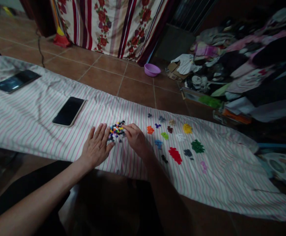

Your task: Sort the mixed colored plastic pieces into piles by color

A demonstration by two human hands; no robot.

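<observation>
A pile of small mixed-colour pieces [117, 131] lies on the striped cloth [123, 160] between my hands. My left hand [96, 144] rests flat along the pile's left side, its fingers stretched out. At the pile's right edge is my right hand [134, 136], index finger pointing into the pieces and the other fingers curled. Whether a piece is under or between those fingers is too small to tell. To the right lie sorted heaps by colour, among them red pieces [175, 155], green pieces [197, 146], yellow pieces [187, 128] and orange pieces [150, 130].
Left of my hands lie a phone [69, 111] and, farther off, a dark tablet-like device [17, 81]. Beyond the cloth's far edge, a purple basin [152, 69] stands on the tiled floor. Clothes [243, 65] are heaped at the right.
</observation>
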